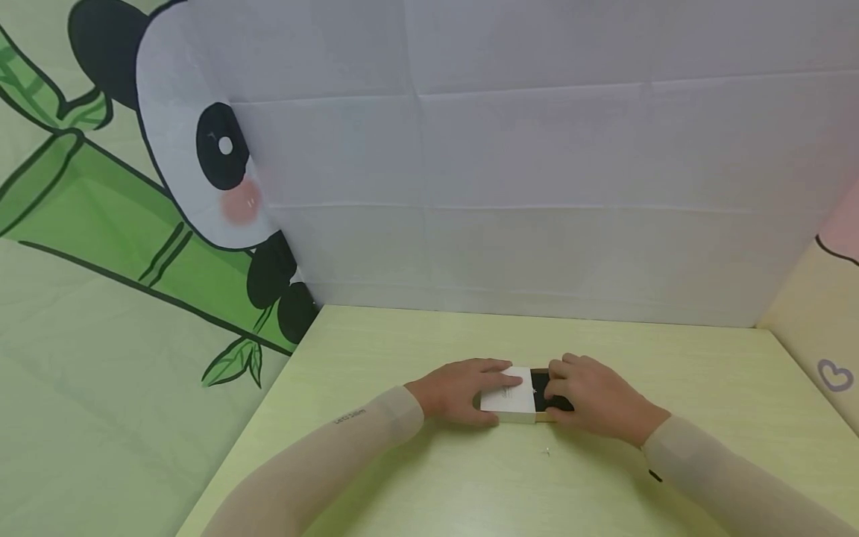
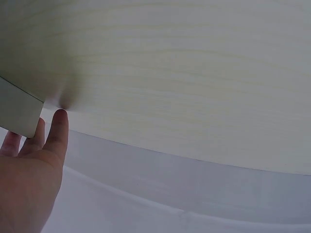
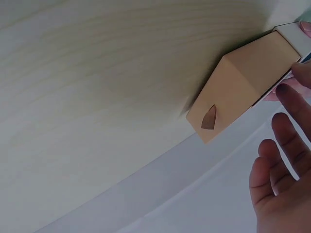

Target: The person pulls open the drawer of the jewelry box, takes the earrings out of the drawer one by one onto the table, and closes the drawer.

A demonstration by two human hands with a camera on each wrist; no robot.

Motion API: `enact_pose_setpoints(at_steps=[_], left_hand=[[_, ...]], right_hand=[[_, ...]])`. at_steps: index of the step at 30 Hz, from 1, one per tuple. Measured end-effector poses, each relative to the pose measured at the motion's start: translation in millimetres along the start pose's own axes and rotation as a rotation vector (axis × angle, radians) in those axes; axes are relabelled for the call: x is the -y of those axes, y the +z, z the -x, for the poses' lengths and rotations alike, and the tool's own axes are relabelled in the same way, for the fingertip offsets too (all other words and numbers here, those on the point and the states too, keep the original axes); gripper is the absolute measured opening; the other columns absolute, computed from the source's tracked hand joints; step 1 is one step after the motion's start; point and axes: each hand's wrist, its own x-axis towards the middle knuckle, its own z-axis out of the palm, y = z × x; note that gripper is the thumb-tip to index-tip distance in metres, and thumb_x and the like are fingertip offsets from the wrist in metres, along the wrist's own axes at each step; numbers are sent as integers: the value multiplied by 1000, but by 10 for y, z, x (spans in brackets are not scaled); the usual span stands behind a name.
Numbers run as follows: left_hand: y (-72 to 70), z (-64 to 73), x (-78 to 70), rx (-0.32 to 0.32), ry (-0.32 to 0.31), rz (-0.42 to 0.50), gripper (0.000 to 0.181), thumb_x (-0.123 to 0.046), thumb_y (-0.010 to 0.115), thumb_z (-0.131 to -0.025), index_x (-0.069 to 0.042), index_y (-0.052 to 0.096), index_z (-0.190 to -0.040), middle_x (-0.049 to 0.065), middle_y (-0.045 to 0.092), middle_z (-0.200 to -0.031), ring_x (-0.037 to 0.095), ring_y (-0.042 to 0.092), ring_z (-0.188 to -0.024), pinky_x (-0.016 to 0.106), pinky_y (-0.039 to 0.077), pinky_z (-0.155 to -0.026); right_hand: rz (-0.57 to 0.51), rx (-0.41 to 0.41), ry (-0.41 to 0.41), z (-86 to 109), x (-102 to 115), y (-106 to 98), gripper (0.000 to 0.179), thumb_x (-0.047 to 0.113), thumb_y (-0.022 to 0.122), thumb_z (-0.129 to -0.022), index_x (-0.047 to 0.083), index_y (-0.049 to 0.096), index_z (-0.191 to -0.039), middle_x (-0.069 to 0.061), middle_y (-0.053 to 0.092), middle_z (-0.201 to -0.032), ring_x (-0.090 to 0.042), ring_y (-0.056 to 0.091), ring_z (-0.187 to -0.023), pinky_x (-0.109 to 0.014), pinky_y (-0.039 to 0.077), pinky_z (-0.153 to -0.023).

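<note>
A small white box sleeve (image 1: 508,395) lies on the table, with a tan inner drawer (image 3: 233,80) partly slid out to the right. Inside the drawer is a black insert (image 1: 540,385). My left hand (image 1: 463,389) grips the sleeve from the left, thumb at its near side and fingers over its top and far side. At the drawer, my right hand (image 1: 593,395) pinches the black insert between thumb and fingers; the exact contact is partly hidden. In the right wrist view, a dark pointed mark (image 3: 209,118) shows on the drawer's end.
A tiny shiny piece (image 1: 546,451), too small to identify, lies on the pale wooden table (image 1: 403,492) just in front of the box. White cloth (image 1: 537,186) hangs behind the table. A panda-printed cloth (image 1: 181,149) covers the left side.
</note>
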Motion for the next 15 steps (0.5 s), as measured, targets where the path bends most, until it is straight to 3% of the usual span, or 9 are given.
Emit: enact_pose_setpoints(at_steps=[15], left_hand=[[-7, -3, -17, 1, 8, -8, 79, -52, 73, -109, -44, 45, -183, -6, 40, -194, 24, 48, -176, 46, 49, -139]], right_hand=[[14, 68, 62, -140, -107, 88, 15, 29, 102, -92, 22, 92, -100, 8, 69, -99, -10, 55, -87, -29, 56, -78]])
